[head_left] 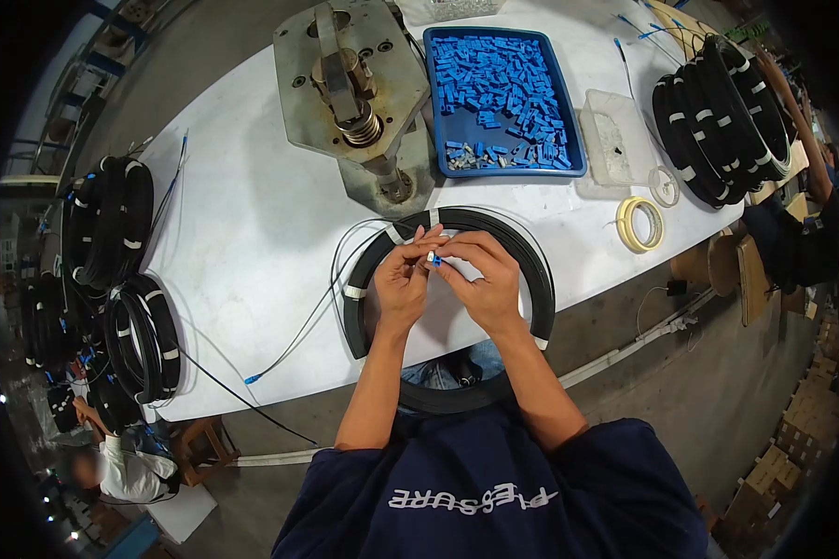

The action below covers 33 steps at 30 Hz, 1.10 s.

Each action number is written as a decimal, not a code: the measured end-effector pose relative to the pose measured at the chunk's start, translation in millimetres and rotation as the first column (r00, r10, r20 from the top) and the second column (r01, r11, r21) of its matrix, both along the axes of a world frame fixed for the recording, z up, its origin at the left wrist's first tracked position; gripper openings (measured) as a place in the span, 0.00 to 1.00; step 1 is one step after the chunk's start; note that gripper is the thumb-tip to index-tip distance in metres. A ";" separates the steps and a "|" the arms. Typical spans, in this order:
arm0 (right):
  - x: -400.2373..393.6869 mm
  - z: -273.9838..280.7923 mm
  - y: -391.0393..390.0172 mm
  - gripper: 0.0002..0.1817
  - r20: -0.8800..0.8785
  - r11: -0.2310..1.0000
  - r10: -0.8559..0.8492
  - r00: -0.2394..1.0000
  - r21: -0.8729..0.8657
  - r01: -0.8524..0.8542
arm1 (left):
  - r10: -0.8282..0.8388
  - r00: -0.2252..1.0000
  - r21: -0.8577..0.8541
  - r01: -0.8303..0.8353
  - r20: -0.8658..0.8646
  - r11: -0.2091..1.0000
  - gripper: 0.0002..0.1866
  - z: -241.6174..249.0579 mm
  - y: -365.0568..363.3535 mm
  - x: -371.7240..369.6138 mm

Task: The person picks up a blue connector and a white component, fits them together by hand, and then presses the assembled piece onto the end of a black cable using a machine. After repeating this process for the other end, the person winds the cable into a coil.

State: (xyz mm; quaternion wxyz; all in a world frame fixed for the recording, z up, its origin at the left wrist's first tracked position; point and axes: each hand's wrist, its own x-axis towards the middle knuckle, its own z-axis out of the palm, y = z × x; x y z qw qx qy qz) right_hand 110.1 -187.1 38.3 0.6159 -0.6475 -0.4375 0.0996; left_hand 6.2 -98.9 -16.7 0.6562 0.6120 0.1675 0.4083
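Over the near edge of the white table, my left hand [405, 282] and my right hand [484, 279] meet with fingers pinched together. Between the fingertips is a small blue and white fiber connector [435, 260]; both hands appear to grip it. Under my hands lies a coil of black cable [366, 270] bound with white tape, partly hanging off the table toward my lap. From it a loose cable end with a blue connector [254, 379] reaches left across the table. Fingers hide most of the held connector.
A metal hand press [350, 102] stands ahead. Beside it are a blue tray [508, 171] of blue connectors, a clear plastic box [615, 140] and a tape roll [640, 224]. Black cable coils [722, 121] stack at right, more coils [112, 224] at left. A person [135, 473] sits lower left.
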 end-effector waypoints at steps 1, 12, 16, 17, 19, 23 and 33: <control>-0.3 1.6 2.2 0.13 0.010 1.000 -0.007 1.000 -0.008 0.007 | 0.012 1.000 -0.028 -0.012 0.013 1.000 0.08 -0.2 0.2 0.3; 3.1 0.8 4.0 0.12 -0.133 0.997 -0.023 0.991 -0.074 0.014 | 0.098 0.990 0.100 -0.088 -0.104 0.991 0.05 -13.3 5.3 -3.1; 4.1 -2.0 2.7 0.12 -0.148 0.996 -0.031 0.988 -0.090 0.018 | 0.115 0.987 0.129 -0.099 -0.117 0.987 0.05 -9.8 3.9 -1.8; 3.8 -2.3 2.5 0.12 -0.156 0.996 -0.029 0.987 -0.088 0.016 | 0.116 0.987 0.120 -0.103 -0.111 0.987 0.05 -8.1 3.7 -1.8; 3.4 0.7 2.5 0.12 -0.159 0.995 -0.029 0.987 -0.097 0.013 | 0.121 0.986 0.125 -0.106 -0.118 0.986 0.05 -4.7 3.5 -1.9; 3.3 4.0 2.5 0.12 -0.159 0.997 -0.016 0.987 -0.080 0.004 | 0.140 0.980 0.130 -0.122 -0.143 0.984 0.06 -7.0 3.7 -2.5; 6.3 11.9 -3.6 0.12 -0.130 1.000 -0.021 0.991 0.008 0.022 | 0.174 0.976 0.167 -0.151 -0.134 0.974 0.06 -5.6 2.8 -1.0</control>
